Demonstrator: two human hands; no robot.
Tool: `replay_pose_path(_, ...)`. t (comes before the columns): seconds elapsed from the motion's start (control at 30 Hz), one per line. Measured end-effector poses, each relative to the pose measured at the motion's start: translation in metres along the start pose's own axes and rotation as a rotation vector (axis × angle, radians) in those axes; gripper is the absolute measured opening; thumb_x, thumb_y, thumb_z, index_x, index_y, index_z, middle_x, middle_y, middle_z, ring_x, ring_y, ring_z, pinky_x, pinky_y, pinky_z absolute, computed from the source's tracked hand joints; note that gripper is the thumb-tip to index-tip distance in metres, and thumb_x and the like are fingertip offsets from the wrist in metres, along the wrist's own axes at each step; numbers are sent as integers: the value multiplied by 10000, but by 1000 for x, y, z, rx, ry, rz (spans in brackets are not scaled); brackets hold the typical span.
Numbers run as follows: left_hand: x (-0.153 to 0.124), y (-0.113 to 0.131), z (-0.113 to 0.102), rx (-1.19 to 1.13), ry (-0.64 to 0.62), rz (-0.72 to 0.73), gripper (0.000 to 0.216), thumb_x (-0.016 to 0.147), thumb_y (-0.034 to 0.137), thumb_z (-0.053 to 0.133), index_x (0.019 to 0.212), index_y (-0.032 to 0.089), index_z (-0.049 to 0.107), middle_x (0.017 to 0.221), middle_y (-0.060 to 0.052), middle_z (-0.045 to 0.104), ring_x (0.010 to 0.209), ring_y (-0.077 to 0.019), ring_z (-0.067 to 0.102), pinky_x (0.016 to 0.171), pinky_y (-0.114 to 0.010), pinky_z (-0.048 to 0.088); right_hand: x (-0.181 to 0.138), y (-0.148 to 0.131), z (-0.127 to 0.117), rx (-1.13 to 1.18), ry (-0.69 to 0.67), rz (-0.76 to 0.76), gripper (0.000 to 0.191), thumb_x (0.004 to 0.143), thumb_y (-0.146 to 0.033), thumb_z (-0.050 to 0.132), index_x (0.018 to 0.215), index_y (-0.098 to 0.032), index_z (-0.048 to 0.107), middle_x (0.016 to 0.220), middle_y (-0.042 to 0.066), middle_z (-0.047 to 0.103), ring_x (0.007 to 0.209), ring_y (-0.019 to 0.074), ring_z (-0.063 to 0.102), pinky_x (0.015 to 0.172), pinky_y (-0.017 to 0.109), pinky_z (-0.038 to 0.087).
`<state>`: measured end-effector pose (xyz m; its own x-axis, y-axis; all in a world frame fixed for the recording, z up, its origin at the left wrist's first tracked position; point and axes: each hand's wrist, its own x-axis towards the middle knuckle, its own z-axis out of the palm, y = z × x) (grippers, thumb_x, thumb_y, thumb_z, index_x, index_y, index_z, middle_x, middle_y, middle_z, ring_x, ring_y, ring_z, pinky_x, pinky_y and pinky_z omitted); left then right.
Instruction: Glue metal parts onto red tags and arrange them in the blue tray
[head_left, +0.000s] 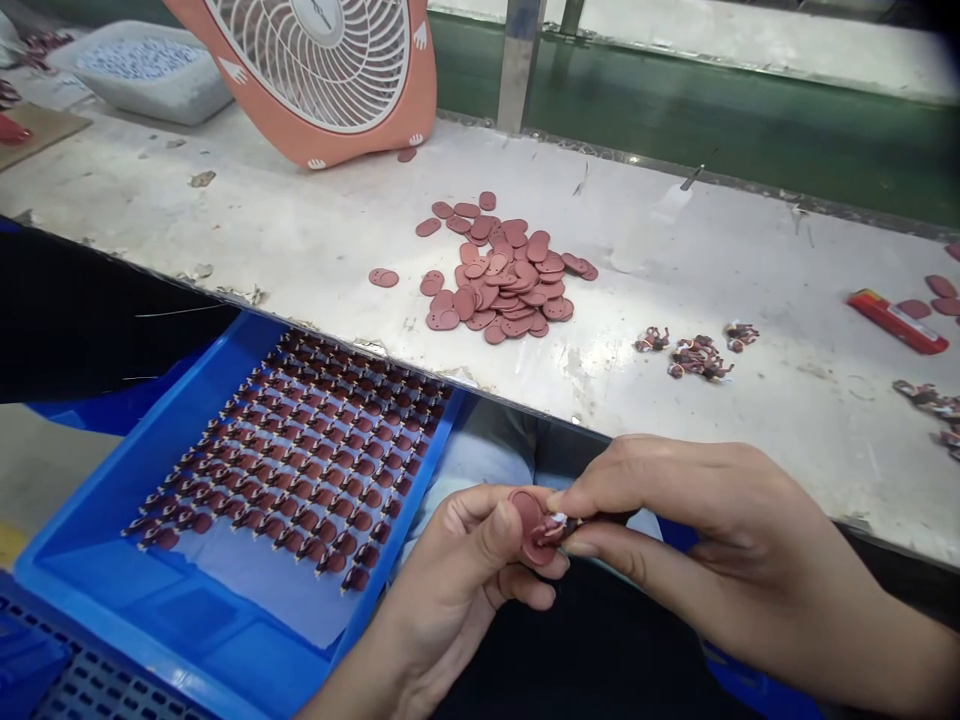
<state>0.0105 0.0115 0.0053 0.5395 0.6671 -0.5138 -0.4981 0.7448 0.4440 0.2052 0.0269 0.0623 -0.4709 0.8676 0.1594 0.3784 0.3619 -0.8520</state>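
Between the thumb and fingers of my left hand (469, 570) is a reddish-brown oval base (527, 518). My right hand (697, 540) pinches a small painted figurine (556, 527) against that base, so the two touch. Whether they are joined I cannot tell, since fingertips cover part of both. Both hands are just off the table's front edge, above my lap. On the table lies a heap of the same oval bases (517, 275), some with small holes. Loose figurines (697, 355) lie to the right of the heap.
Below the table edge at left, a blue crate (82, 545) holds rows of figurines on bases over a white sheet. An orange fan (364, 148) stands at the back, with a white tub (206, 98) to its left. A red lighter (896, 322) lies at right.
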Motion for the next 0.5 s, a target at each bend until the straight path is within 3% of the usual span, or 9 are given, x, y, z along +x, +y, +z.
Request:
replay_pose_path(0.3, -2, 0, 5, -4, 30, 13, 315, 708, 450, 842, 839, 165, 806, 629, -12, 673, 565, -73, 612, 533, -136, 529, 1, -7, -1, -114, -60, -122, 95, 951, -98, 620, 975, -176, 668, 923, -32, 711, 803, 49, 633, 769, 115, 498)
replay_pose_path(0.4, -5, 1, 8, -36, -13, 46, 274, 675, 412, 872, 847, 207, 814, 611, -4, 710, 515, -59, 610, 531, -131, 515, -7, -8, 2, -97, 3, -175, 114, 958, -122, 617, 1045, -147, 687, 944, 24, 719, 796, 81, 657, 737, 126, 547)
replay_pose_path(0.5, -8, 3, 9, -64, -97, 43, 217, 644, 336, 898, 826, 249, 821, 643, 16, 743, 506, -48, 615, 564, -141, 524, -19, -6, 3, -154, 74, -186, 135, 934, -238, 688, 1064, -210, 709, 917, 19, 736, 747, 106, 689, 662, 132, 581)
